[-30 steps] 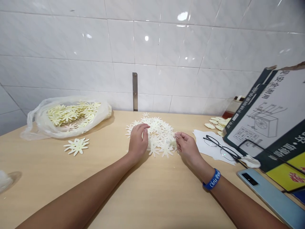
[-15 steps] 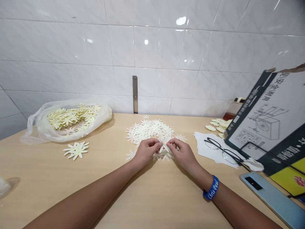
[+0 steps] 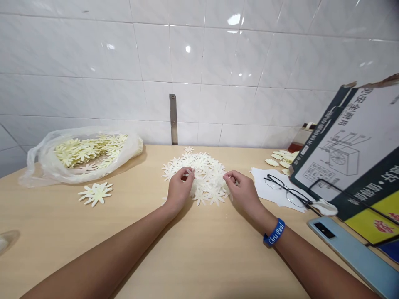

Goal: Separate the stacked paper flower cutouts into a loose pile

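Observation:
A heap of thin white flower cutouts [image 3: 202, 164] with long petals lies on the table in front of me. My left hand [image 3: 180, 189] is at the heap's left side, thumb and fingers pinched, with a pale petal tip showing at them. On the right side my right hand [image 3: 241, 190] is also closed in a pinch; whatever it holds is blurred against the white heap. Several cutouts lie between the two hands, nearer to me. Off to the left, a small stack of flower cutouts [image 3: 96, 193] rests by itself.
A clear plastic bag [image 3: 124, 166] of yellowish flower cutouts lies at the left. To the right are white paper [image 3: 258, 180], glasses [image 3: 288, 191], a phone [image 3: 349, 253], scalloped pale pieces [image 3: 277, 158] and a leaning printed carton [image 3: 336, 166]. Behind the table rises a tiled wall [image 3: 109, 99].
My hands held a white flower cutout together between their fingertips; now they are apart. The left hand has moved left and up. The view has shifted slightly.

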{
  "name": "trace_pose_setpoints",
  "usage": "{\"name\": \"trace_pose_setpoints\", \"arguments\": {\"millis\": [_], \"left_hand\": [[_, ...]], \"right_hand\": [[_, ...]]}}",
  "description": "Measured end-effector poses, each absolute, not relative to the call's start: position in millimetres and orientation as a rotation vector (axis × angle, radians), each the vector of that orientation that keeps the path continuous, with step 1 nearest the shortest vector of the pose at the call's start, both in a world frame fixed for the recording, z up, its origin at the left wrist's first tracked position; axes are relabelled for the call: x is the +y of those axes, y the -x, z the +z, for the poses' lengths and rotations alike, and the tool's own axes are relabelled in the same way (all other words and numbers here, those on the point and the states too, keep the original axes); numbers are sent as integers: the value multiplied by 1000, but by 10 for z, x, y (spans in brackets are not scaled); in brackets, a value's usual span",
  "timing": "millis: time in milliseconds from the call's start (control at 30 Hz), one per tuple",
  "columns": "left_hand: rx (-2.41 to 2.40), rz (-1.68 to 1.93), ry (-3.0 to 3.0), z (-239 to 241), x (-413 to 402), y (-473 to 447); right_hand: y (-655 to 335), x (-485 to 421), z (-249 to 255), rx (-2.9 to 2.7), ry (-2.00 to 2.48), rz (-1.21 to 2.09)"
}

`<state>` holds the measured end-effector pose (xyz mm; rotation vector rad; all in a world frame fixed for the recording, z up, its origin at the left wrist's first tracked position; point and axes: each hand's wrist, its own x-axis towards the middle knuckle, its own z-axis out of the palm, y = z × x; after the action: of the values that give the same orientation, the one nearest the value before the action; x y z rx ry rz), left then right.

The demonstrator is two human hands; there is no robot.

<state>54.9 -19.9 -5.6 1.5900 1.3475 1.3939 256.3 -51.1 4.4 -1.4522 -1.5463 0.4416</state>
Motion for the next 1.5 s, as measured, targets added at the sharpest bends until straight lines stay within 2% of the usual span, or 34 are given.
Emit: {"name": "trace_pose_setpoints", "arguments": {"millis": [133,200,400,567,833,1200,1500], "left_hand": [[1525,1437,-1906,-81,-196,-519],[1518,1439,-2002,-95,-225,-537],[1230,1462,-2161,-85,-361,-624],[1035,1322,-2069,-31,-476,-690],[963,1044,-2015,-55,-602,-793],[1066,1126,-2079,-40,-524,-727],[1172,1090,-1780,-37,-506,-713]], "right_hand": [[-2627,-486,96,-1394,1548,440],[-2629,-493,145,-1274,1487,556],[-2533,-614,295,-733,885,1445],[-2435,-672,294,-460,775,1763],[-2341,-700,179,-568,786,1772],[-2339,-678,-15,-788,678,1795],[-2329,-706,-89,-1159,1032,1569]]}}
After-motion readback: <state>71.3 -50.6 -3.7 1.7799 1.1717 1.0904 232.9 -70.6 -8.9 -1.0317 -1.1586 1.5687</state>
